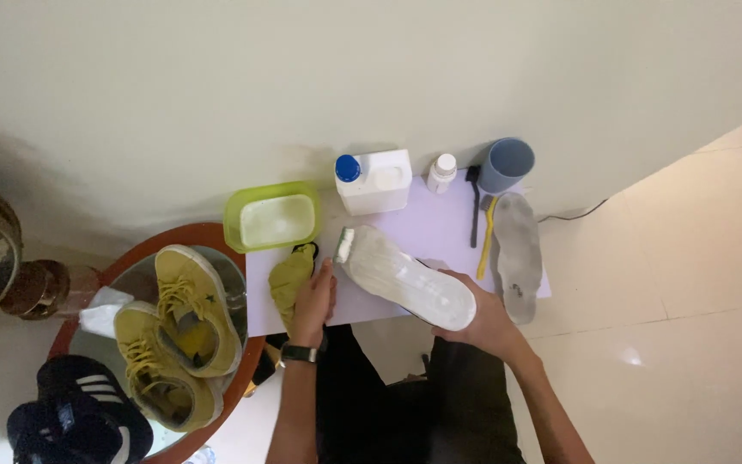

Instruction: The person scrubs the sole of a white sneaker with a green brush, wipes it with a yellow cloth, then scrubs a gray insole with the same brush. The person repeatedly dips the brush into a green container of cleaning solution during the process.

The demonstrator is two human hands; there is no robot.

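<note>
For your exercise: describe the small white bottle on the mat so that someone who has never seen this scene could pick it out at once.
Start at the pale lilac mat by the wall. Along its far edge stand a white jug with a blue cap and a blue cup; the small bottle is between them. It is the only white-capped container there, and far smaller than the jug.

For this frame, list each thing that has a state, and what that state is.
Insole: soapy, held at its heel end by the right hand.
Brush: bristles on the insole, gripped by the left hand.
Green tub: open.
Jug: capped.
Yellow shoes: in basin.
</note>
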